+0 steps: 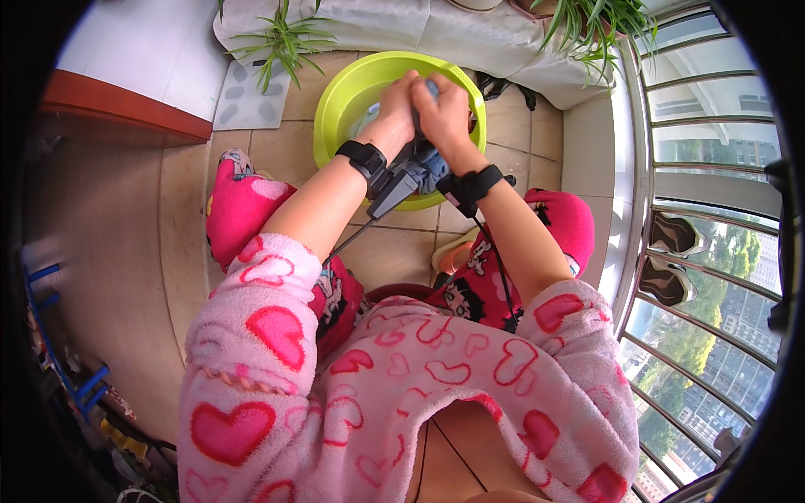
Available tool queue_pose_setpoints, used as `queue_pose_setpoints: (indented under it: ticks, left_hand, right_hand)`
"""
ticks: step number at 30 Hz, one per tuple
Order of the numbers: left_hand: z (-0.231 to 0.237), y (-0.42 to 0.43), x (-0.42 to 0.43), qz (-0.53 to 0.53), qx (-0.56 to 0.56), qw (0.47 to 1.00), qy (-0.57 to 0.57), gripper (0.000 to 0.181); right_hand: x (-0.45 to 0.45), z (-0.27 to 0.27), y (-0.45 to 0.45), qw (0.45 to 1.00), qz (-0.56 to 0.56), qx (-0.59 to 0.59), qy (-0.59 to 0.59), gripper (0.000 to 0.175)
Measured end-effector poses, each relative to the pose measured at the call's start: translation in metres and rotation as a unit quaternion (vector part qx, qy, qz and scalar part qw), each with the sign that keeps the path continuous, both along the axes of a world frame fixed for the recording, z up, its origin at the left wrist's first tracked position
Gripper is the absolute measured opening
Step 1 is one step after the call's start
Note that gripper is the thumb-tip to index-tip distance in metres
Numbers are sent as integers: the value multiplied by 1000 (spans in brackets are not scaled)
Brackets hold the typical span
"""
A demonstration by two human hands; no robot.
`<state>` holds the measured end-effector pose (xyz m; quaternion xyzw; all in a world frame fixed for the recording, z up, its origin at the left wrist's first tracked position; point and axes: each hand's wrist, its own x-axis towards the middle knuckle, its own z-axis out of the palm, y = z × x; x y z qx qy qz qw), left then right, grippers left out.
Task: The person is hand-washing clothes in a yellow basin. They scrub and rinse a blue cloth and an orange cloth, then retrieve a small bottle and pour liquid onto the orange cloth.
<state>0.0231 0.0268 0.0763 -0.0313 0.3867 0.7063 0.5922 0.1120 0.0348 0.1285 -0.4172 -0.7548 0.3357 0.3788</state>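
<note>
A lime-green plastic basin [327, 129] stands on the tiled floor between the feet. Above it my left hand [395, 108] and my right hand [442, 112] are pressed close together, gripping a dark grey-blue cloth [416, 129] that shows between them and hangs down. Blue fabric [433, 168] lies lower in the basin, near its closer side. Paler fabric shows beside my left wrist. Both wrists wear black straps with small devices and cables. My palms and most of the gripped cloth are hidden.
A glass bathroom scale [251, 97] lies left of the basin. Potted spider plants [283, 38] hang over a cloth-covered ledge [383, 25] behind it. Black plastic [503, 87] lies right of the basin. Shoes [673, 234] rest by the barred window on the right. A blue rack [63, 371] stands at lower left.
</note>
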Motion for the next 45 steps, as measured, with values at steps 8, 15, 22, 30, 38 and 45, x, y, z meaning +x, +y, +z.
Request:
queue_pose_setpoints:
  ticks: [8,15,22,30,38,45]
  left_hand:
    - [2,-4,3,-48,9,998,26,24]
    - [0,-5,-17,-141,11,973,183,37]
    - [-21,-25,-58,-114,-176,876,435,72]
    - [-11,-55,-15,-177,8,984,-3,42]
    - [-5,-53,-32,-134,43,989,-40,42]
    - [-1,-57,-29,-194,94,975,-45,41]
  right_hand:
    - [8,-21,2,999,22,-10,24,32]
    - [37,-45,56,929,-44,-361,70,42]
    - [59,-11,55,818,126,-440,348,34]
    - [42,-23,-32,970,242,-8,-3,22]
    - [78,-39,14,956,72,-280,-42,30]
    - [73,-65,22,897,130,-403,128,39]
